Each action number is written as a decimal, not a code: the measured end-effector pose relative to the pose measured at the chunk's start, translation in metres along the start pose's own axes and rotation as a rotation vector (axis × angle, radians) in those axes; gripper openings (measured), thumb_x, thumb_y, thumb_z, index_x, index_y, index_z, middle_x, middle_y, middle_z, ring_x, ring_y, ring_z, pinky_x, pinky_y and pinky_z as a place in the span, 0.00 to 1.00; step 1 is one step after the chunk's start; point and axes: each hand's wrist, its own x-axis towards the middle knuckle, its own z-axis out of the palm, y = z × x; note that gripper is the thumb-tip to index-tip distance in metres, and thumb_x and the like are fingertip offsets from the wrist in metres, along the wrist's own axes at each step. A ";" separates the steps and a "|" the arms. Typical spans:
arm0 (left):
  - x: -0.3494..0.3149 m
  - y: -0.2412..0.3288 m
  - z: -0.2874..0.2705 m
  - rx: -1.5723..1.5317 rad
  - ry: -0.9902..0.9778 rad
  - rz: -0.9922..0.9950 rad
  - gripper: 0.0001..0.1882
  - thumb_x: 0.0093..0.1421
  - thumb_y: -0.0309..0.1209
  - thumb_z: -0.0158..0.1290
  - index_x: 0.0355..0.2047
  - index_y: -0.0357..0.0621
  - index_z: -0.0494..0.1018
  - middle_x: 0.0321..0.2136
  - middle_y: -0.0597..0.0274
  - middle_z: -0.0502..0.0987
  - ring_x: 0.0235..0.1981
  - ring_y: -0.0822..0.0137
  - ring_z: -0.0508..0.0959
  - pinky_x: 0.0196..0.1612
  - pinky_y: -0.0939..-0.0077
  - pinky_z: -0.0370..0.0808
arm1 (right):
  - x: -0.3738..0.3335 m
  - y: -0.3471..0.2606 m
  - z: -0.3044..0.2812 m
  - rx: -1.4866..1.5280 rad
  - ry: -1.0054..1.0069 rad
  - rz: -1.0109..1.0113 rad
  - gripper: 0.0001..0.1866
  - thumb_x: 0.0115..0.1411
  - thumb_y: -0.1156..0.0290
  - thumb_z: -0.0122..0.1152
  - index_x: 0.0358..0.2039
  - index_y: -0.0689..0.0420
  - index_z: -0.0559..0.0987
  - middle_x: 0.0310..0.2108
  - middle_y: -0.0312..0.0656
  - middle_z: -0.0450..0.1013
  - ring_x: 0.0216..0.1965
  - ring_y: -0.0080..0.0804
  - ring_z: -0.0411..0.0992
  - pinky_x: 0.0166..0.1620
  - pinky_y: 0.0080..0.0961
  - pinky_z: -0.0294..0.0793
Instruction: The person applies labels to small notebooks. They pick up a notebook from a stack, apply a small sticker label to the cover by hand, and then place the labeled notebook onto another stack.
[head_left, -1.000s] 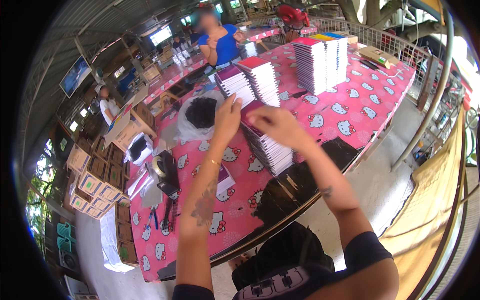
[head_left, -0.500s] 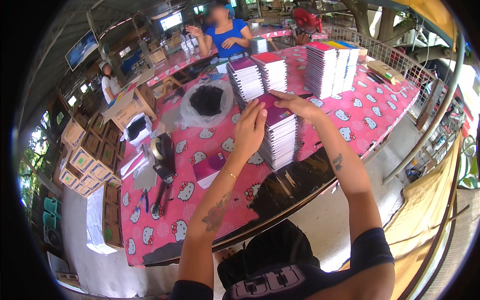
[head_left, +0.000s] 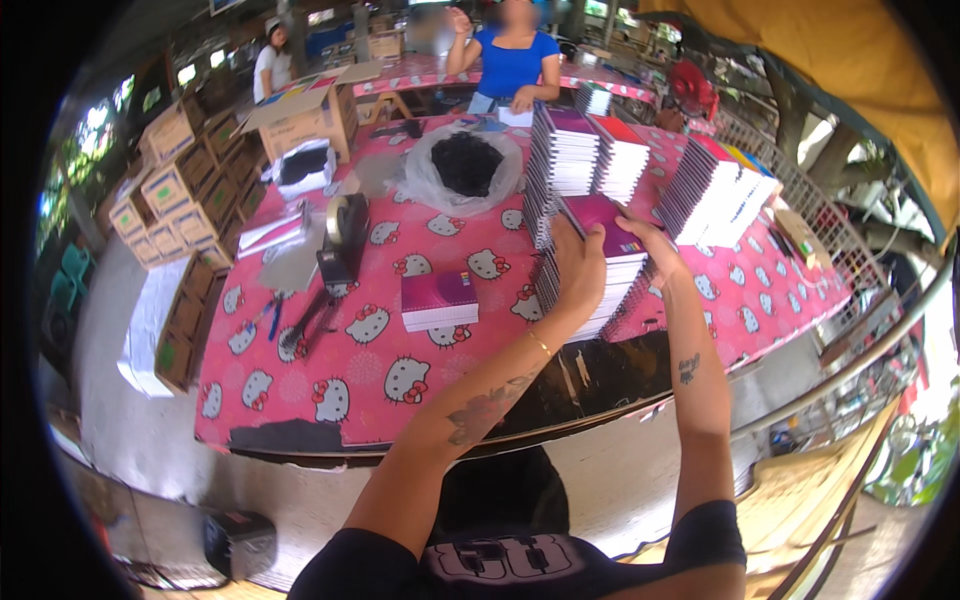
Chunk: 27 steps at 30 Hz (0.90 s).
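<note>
A tall stack of spiral notebooks with a purple top cover (head_left: 590, 212) stands near the table's front edge. My left hand (head_left: 580, 262) presses its left and near side, the thumb by the top cover. On the right side, my right hand (head_left: 652, 248) grips the stack near its top, fingers partly hidden. Right behind it rise another purple-topped notebook stack (head_left: 570, 155) and a red-topped one (head_left: 622, 165). To the left of my hands lies a short purple-covered pile (head_left: 440, 298) with white page edges.
A tape dispenser (head_left: 345, 240), hairbrush (head_left: 310, 322) and clear bag with black contents (head_left: 465, 168) are on the pink patterned table (head_left: 385, 385). More notebook stacks (head_left: 705, 195) stand at right. Cartons (head_left: 180, 205) are piled at left. Across the table is a person in blue (head_left: 515, 65).
The view has swung left and down, so the table and stacks sit differently in it. Both my hands have slid from the top cover toward the sides of the same stack.
</note>
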 end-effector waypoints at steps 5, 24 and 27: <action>-0.002 0.001 -0.008 -0.097 -0.011 -0.025 0.46 0.71 0.53 0.39 0.68 0.19 0.41 0.70 0.26 0.43 0.74 0.40 0.42 0.73 0.62 0.40 | 0.002 0.006 -0.004 0.001 0.025 -0.025 0.41 0.67 0.50 0.57 0.72 0.59 0.55 0.65 0.48 0.64 0.62 0.37 0.67 0.63 0.33 0.67; -0.037 -0.066 -0.292 1.203 -0.236 0.696 0.18 0.55 0.24 0.54 0.47 0.44 0.78 0.47 0.56 0.79 0.50 0.55 0.77 0.55 0.58 0.73 | -0.090 0.007 0.097 -1.367 0.549 -1.049 0.22 0.65 0.64 0.56 0.57 0.61 0.74 0.56 0.51 0.72 0.61 0.48 0.68 0.64 0.47 0.61; -0.041 -0.052 -0.286 1.184 -0.112 0.775 0.19 0.55 0.22 0.53 0.48 0.41 0.77 0.43 0.56 0.79 0.43 0.55 0.77 0.49 0.57 0.74 | -0.056 0.017 0.096 -1.603 0.483 -0.935 0.22 0.66 0.63 0.54 0.58 0.58 0.74 0.58 0.51 0.71 0.61 0.50 0.67 0.64 0.50 0.60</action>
